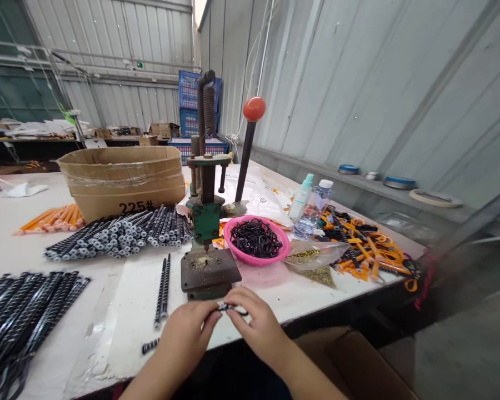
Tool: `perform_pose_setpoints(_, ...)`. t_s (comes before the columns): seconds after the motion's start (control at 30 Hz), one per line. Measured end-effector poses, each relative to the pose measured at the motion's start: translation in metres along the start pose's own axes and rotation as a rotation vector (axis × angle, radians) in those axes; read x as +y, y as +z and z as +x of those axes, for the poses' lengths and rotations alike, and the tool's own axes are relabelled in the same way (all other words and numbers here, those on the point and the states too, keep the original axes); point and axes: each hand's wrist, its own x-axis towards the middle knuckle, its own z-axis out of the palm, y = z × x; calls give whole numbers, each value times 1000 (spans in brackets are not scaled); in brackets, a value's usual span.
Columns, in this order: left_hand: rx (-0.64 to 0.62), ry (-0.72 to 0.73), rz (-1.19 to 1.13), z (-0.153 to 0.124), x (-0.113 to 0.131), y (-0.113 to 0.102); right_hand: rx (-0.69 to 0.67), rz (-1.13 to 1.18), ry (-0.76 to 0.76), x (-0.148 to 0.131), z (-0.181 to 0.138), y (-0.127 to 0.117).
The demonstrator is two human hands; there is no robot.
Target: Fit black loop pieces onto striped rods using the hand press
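Observation:
My left hand (188, 329) is closed around a black rod with a pale spiral stripe (150, 347); its far end sticks out left of the wrist. At the rod's tip, the fingers of my right hand (254, 322) pinch a small black loop (242, 312). Both sets of fingertips meet there and partly cover the joint. Just beyond stands a green hand press (207, 222) with a dark metal base plate (210, 272) dusted with yellowish bits. Two striped rods (163, 291) lie side by side left of the press.
A pink basket (284, 256) of black loops stands right of the press, beside a bag of small brass-coloured pieces (316, 273). Piled striped rods (120, 236) lie before a cardboard box (125, 189). The press's red-knobbed lever (254, 109) rises upright. Orange-and-black straps (370, 250) cover the right edge.

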Motion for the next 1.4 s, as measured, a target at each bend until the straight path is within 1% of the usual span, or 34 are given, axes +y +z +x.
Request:
perform_pose_setpoints(0.07, -122, -17, 56, 22, -11, -11, -78, -218, -78, 12, 26, -1)
perform_pose_setpoints(0.1, -160, -24, 98, 33, -18, -15, -97, -298, -106, 20, 40, 0)
perform_pose_setpoints(0.17, -195, -34, 176, 53, -30, -18, -115, -399, -135, 37, 64, 5)
perform_pose_setpoints(0.27, -199, -46, 233, 73, -46, -15, -119, -446, -160, 58, 86, 15)
perform_pose_setpoints(0.37, -189, -56, 263, 80, -58, -8, -110, -489, -194, 68, 93, 23)
perform_pose_setpoints(0.47, -180, -61, 296, 78, -65, -3, -107, -523, -229, 70, 95, 25)
perform_pose_setpoints(0.57, -178, -44, 330, 76, -68, 0, -99, -547, -267, 71, 95, 25)
perform_pose_setpoints(0.67, -185, -2, 376, 72, -67, 2, -86, -568, -316, 71, 87, 26)
perform_pose_setpoints(0.77, -201, 47, 440, 70, -64, 2, -68, -589, -371, 58, 77, 22)
perform_pose_setpoints(0.8, -208, 65, 461, 69, -63, 2, -41, -592, -392, 48, 76, 16)
perform_pose_setpoints(0.83, -216, 84, 479, 69, -62, 1, 27, -583, -417, 35, 80, 8)
perform_pose_setpoints(0.9, -234, 121, 509, 69, -61, -1, 271, -521, -468, 0, 101, -18)
perform_pose_setpoints(0.93, -243, 137, 521, 69, -61, -2, 455, -452, -472, -19, 119, -34)
perform_pose_setpoints(0.97, -250, 150, 532, 70, -60, -3, 577, -386, -442, -39, 141, -53)
perform_pose_setpoints(1.0, -255, 159, 541, 70, -60, -4, 602, -310, -359, -56, 164, -71)
perform_pose_setpoints(1.03, -258, 165, 548, 71, -61, -5, 574, -222, -254, -72, 186, -89)
perform_pose_setpoints(1.07, -260, 170, 554, 72, -61, -5, 487, -109, -138, -84, 204, -106)
perform_pose_setpoints(1.1, -260, 174, 556, 72, -61, -6, 413, 18, -53, -94, 216, -120)
perform_pose_setpoints(1.13, -258, 178, 556, 73, -62, -6, 361, 132, -8, -102, 220, -132)
perform_pose_setpoints(1.17, -255, 182, 553, 73, -62, -6, 330, 213, -5, -108, 217, -142)
perform_pose_setpoints(1.2, -250, 186, 547, 73, -63, -6, 304, 242, -27, -112, 206, -149)
perform_pose_setpoints(1.23, -244, 189, 540, 73, -64, -5, 266, 214, -63, -116, 190, -156)
perform_pose_setpoints(1.27, -238, 191, 531, 73, -65, -5, 196, 139, -105, -120, 171, -161)
perform_pose_setpoints(1.3, -231, 192, 521, 73, -66, -4, 77, 35, -121, -124, 151, -164)
perform_pose_setpoints(1.33, -224, 193, 511, 74, -68, -4, -71, -75, -139, -127, 132, -165)
perform_pose_setpoints(1.4, -216, 196, 490, 74, -71, -2, -386, -281, -187, -130, 101, -159)
